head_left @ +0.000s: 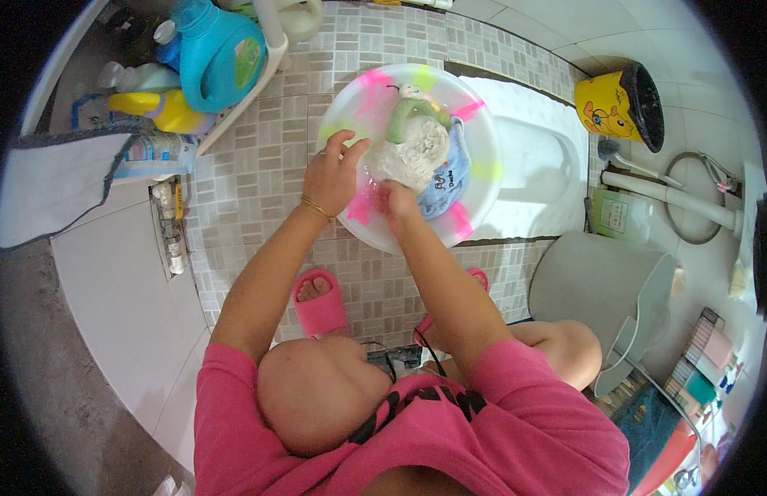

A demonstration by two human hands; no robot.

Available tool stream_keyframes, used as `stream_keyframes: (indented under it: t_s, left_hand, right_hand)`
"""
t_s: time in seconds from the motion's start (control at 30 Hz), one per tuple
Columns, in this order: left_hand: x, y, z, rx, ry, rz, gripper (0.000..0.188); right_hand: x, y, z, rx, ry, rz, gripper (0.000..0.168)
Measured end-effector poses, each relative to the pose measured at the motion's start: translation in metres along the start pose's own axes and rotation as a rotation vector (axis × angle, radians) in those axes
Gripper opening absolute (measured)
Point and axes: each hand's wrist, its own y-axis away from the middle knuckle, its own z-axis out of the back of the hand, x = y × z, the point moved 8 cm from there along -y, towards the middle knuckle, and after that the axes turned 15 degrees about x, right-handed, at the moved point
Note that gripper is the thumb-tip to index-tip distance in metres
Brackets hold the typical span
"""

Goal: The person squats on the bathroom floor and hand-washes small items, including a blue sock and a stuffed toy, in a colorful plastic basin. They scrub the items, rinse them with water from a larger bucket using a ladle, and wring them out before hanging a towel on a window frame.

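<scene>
A white plastic basin [487,146] with pink and yellow-green patches stands on the tiled floor before me, holding water. In it lie a wet whitish cloth [420,149], a blue cloth [448,183] bearing writing and a small picture, and a green stuffed toy [411,115] with a pale head. My left hand [333,177], with a bracelet at its wrist, hovers at the basin's left side, fingers apart and holding nothing. My right hand [397,199] is down in the basin at the lower edge of the whitish cloth; its fingers are partly hidden, so its grip is unclear.
A white squat toilet [532,161] adjoins the basin's right side. Detergent bottles, one a large blue jug [216,56], crowd a rack at upper left. A yellow bin [613,105] with a black liner, a toilet brush [644,170] and a grey tub [594,279] are at right.
</scene>
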Motion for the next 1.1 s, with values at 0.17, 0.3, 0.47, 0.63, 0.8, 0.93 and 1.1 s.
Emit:
stream_keyframes:
  t_s: [0.17, 0.3, 0.47, 0.63, 0.8, 0.93, 1.1]
  left_hand:
    - [-0.002, 0.000, -0.005, -0.001, -0.025, -0.032, 0.040]
    - [-0.007, -0.007, -0.007, -0.038, -0.005, -0.067, 0.040]
    - [-0.003, 0.000, -0.001, -0.045, -0.020, -0.055, 0.042]
    - [-0.007, -0.002, -0.003, -0.058, -0.009, -0.063, 0.042]
    - [0.001, 0.005, 0.002, -0.035, -0.025, -0.036, 0.041]
    - [-0.025, -0.018, -0.009, -0.016, 0.020, -0.092, 0.038]
    - [-0.005, 0.001, -0.001, -0.054, 0.008, -0.047, 0.037]
  right_hand:
    - [-0.015, -0.011, -0.023, 0.098, -0.312, 0.030, 0.022]
    - [0.015, 0.001, -0.043, 0.469, -0.902, 0.088, 0.021]
    - [0.077, 0.066, -0.044, 0.076, -0.989, 0.410, 0.024]
    - [0.044, 0.076, -0.021, 0.053, -0.550, 0.118, 0.023]
    - [0.016, 0.048, -0.032, -0.034, -0.191, 0.007, 0.014]
    - [-0.031, -0.043, 0.019, 0.131, -0.507, 0.050, 0.017]
    - [0.023, -0.002, -0.048, 0.539, -0.876, 0.181, 0.020]
